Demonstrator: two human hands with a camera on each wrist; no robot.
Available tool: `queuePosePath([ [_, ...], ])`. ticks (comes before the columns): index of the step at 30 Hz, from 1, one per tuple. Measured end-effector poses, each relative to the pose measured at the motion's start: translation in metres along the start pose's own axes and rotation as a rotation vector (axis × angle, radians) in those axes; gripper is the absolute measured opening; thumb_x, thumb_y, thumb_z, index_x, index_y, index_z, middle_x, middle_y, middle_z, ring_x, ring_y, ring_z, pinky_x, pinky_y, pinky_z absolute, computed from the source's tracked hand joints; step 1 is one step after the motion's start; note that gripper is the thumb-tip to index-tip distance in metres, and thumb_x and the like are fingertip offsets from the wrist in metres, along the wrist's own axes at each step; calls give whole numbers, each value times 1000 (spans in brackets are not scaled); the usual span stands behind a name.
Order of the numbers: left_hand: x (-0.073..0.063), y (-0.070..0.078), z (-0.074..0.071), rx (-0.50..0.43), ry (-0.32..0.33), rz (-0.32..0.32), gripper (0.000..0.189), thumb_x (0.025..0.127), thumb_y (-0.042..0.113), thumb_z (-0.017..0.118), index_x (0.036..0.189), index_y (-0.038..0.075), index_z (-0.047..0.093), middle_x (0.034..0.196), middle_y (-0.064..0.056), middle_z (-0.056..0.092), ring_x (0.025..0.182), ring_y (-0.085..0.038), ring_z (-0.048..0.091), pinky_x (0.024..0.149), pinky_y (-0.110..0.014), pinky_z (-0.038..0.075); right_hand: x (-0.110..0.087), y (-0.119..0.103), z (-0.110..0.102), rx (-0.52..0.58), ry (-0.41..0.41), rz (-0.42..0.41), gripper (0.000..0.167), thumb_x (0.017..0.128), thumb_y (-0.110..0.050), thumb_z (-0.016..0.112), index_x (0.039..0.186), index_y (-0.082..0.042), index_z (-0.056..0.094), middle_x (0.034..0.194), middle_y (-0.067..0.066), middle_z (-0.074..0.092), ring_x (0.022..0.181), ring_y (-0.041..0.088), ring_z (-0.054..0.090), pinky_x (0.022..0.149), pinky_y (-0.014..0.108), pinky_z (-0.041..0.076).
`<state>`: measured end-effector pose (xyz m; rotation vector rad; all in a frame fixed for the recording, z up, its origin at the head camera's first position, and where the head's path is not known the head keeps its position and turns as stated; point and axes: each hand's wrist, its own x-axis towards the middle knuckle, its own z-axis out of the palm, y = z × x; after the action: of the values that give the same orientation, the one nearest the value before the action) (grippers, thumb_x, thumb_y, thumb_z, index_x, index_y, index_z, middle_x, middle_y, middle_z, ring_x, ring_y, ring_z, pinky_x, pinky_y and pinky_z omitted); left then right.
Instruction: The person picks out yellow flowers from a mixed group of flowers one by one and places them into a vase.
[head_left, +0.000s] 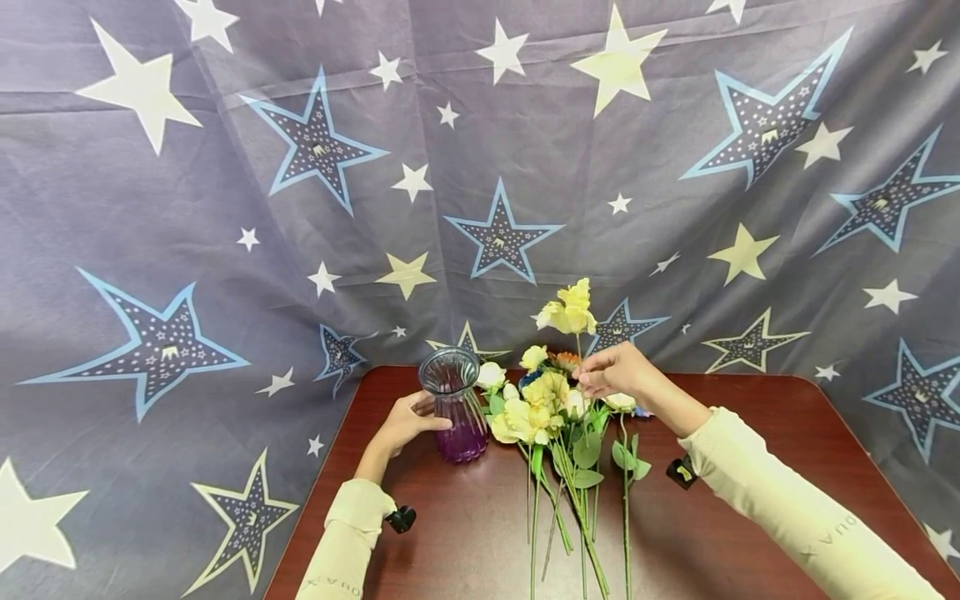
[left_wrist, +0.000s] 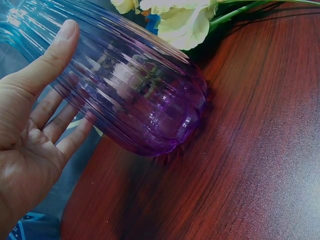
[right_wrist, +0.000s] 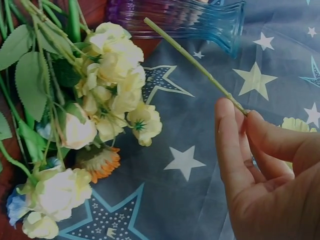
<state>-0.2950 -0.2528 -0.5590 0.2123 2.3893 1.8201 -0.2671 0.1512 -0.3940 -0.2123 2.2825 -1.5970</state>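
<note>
A ribbed glass vase [head_left: 461,433], blue at its flared rim and purple at its base, stands upright on the table. My left hand [head_left: 405,427] holds its left side, the thumb across the near face and the fingers behind. In the left wrist view the thumb [left_wrist: 60,45] lies against the ribbed glass. To the right, my right hand [head_left: 618,372] pinches the stem of a yellow artificial flower [head_left: 570,310] between thumb and fingertips, bloom up, above the other flowers. The right wrist view shows the bare lower stem [right_wrist: 195,62] sticking out from the fingertips.
A pile of artificial flowers [head_left: 525,421], mostly yellow and white, lies right of the vase, stems [head_left: 583,521] toward the front edge. An orange flower [right_wrist: 102,162] is among them. Behind the red-brown table [head_left: 442,533] hangs a grey star-patterned cloth [head_left: 420,317].
</note>
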Motion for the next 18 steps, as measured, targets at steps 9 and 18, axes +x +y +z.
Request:
queuePosePath([
  [9,0,0,0,-2,4,-7,70,82,6,85,142,-9,52,142,-30,57,133,-44,56,111,-51,49,4,-14,6,3,6,-23,25,96,0,66,116,14,69,99,15,78,79,17,75,80,34,64],
  [18,-3,7,0,-18,-18,-14,72,81,1,83,143,-13,49,143,-34,54,134,-49,52,112,-54,46,8,-25,9,18,13,-52,24,97,1,64,117,14,68,100,15,77,76,13,74,79,33,64],
])
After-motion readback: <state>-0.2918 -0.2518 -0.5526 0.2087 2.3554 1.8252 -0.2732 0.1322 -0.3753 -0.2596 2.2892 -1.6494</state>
